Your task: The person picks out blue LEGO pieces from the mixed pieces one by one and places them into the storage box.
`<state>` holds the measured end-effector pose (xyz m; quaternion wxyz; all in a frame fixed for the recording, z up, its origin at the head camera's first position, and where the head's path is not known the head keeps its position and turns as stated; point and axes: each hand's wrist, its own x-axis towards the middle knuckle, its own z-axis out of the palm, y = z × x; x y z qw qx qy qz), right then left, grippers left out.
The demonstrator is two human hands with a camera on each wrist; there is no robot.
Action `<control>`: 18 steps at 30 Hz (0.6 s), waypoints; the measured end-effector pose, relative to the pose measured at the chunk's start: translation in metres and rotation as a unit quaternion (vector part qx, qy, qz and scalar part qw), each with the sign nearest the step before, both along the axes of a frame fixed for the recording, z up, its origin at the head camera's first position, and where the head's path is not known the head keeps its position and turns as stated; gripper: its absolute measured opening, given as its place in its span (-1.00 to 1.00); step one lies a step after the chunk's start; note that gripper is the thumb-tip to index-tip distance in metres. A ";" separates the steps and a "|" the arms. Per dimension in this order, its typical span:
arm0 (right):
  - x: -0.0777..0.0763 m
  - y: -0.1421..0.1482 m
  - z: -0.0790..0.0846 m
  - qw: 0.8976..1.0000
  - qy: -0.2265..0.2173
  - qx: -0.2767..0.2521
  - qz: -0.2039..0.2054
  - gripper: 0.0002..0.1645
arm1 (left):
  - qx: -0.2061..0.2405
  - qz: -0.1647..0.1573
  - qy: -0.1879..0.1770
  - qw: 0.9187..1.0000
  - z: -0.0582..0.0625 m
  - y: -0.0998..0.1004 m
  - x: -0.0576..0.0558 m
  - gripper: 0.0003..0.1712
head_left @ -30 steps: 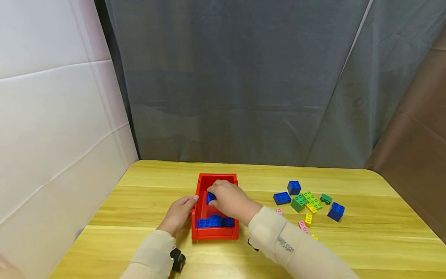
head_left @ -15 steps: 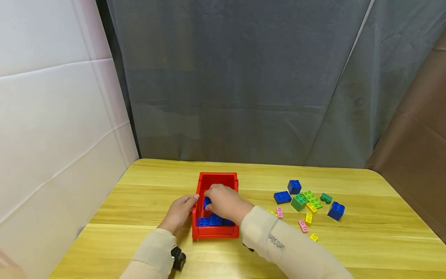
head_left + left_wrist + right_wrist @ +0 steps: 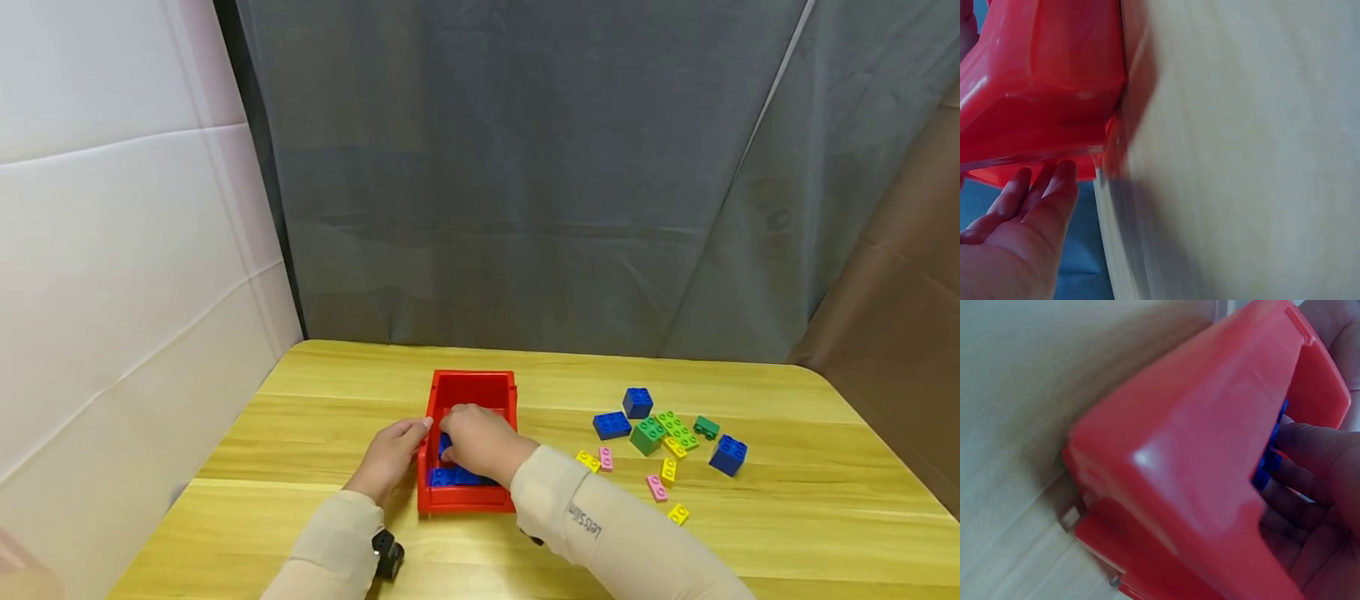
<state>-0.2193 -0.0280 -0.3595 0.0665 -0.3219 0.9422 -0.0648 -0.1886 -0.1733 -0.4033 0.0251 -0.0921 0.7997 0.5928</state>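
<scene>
A red plastic bin (image 3: 467, 500) stands on the table, with several blue toy bricks (image 3: 453, 477) lying along its near end. My right hand (image 3: 480, 439) reaches down into the bin. Thumb and fingers pinch a blue brick (image 3: 445, 444) near the left wall; the hand covers most of it. In the right wrist view, blue studs (image 3: 1267, 465) show between the thumb and fingers, partly behind the bin's wall. My left hand (image 3: 392, 457) touches the bin's left side, its thumb at the rim. In the left wrist view its fingers lie nearly straight against the red outer wall.
On the table's right side lie loose bricks: blue ones (image 3: 612, 425), a dark green block (image 3: 648, 435), a light green brick (image 3: 677, 430), small yellow bricks (image 3: 668, 472) and pink bricks (image 3: 657, 488). A small green wheeled piece (image 3: 706, 427) lies behind. A grey curtain (image 3: 525, 208) hangs beyond the table.
My right hand has moved slightly lower and nearer in the bin with the blue brick. The left hand stays at the bin's side. The view has shifted a little.
</scene>
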 end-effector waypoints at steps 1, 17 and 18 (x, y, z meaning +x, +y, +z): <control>0.000 0.000 -0.001 1.000 -0.002 0.000 0.002 -0.61 | 0.000 0.000 0.000 1.000 0.000 0.000 0.000 -0.45; 0.001 -0.005 -0.010 1.000 -0.013 -0.007 0.016 -0.75 | -0.003 0.001 0.002 1.000 -0.003 -0.001 -0.001 -0.45; 0.001 -0.006 -0.010 1.000 -0.015 -0.007 0.014 -0.75 | -0.002 0.001 0.003 1.000 -0.003 -0.001 -0.001 -0.45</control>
